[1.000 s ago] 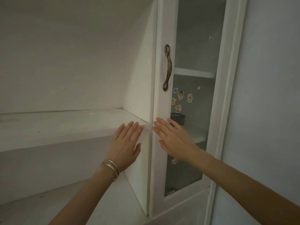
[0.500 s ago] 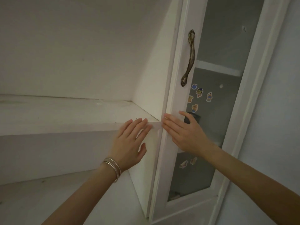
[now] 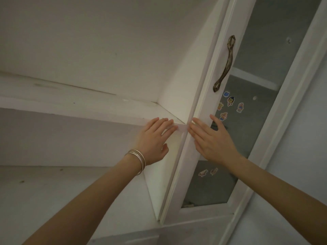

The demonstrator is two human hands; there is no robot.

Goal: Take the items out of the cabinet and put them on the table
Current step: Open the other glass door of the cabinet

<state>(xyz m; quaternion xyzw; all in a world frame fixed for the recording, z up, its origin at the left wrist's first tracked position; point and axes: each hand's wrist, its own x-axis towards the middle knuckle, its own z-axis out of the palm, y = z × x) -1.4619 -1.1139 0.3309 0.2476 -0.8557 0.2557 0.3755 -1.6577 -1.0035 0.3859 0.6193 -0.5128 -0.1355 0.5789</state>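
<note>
The white cabinet has a bare middle shelf (image 3: 70,105) and a bare lower shelf (image 3: 53,188) in its open left half. My left hand (image 3: 154,138), with bangles at the wrist, lies flat with straight fingers on the shelf's front edge near the right corner. My right hand (image 3: 210,138) rests flat on the frame of the glass door (image 3: 200,110), fingers straight. A dark object (image 3: 215,127) shows dimly behind the glass, mostly hidden by my right hand. No table is in view.
The glass door carries a bronze handle (image 3: 225,64) and several small cartoon stickers (image 3: 230,101). Behind the glass is an upper shelf (image 3: 254,78). A pale wall (image 3: 300,156) stands to the right of the cabinet.
The view has tilted upward and to the left, so the handle and door appear further right. Both hands stay flat at the shelf corner and door frame, fingertips nearly meeting.
</note>
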